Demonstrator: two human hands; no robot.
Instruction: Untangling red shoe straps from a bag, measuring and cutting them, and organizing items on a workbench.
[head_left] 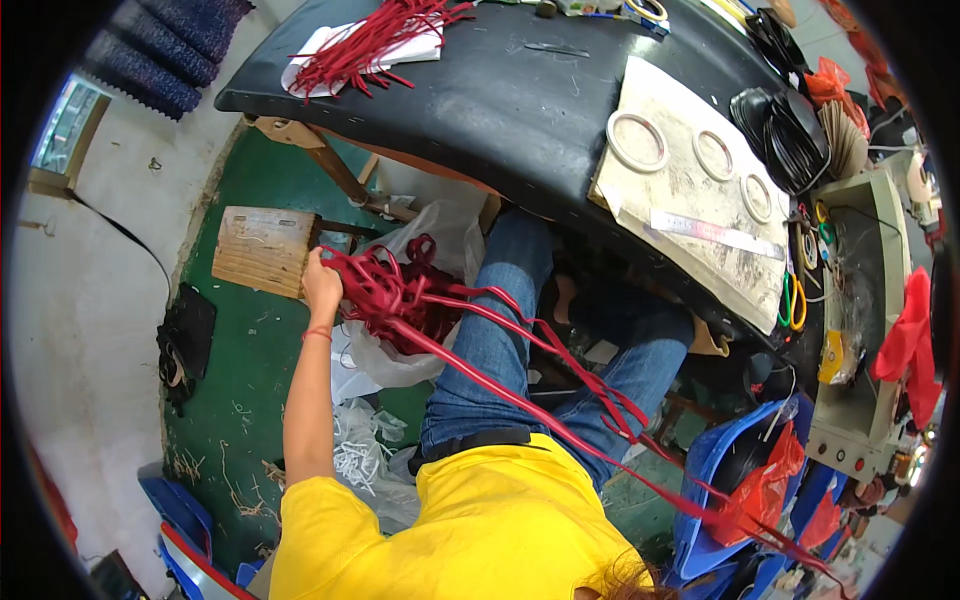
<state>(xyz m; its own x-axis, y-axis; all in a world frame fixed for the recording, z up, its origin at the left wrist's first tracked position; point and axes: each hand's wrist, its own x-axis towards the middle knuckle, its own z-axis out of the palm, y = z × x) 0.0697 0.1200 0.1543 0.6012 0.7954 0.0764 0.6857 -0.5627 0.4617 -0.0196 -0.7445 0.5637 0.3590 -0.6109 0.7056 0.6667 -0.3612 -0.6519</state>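
My left hand (322, 283) is closed on a tangled bundle of dark red cord (385, 292), its outer end by a small wooden stool (262, 252). Under the bundle, more red cord sits in a clear plastic bag (398, 370) beside my left leg. Several long strands (490, 385) run from the bundle across my jeans towards the lower right, where they blur near the picture's rim. My right hand is out of the picture. A pile of red strips (375, 48) lies on white paper (425, 45) at the table's far left.
A black-covered table (480, 100) stands before my knees. On it are a worn board (650, 120) with white rings, a ruler (715, 232) and orange-handled scissors (797, 302). A blue chair (705, 475) with a red plastic bag stands at right. White scraps (358, 450) litter the floor.
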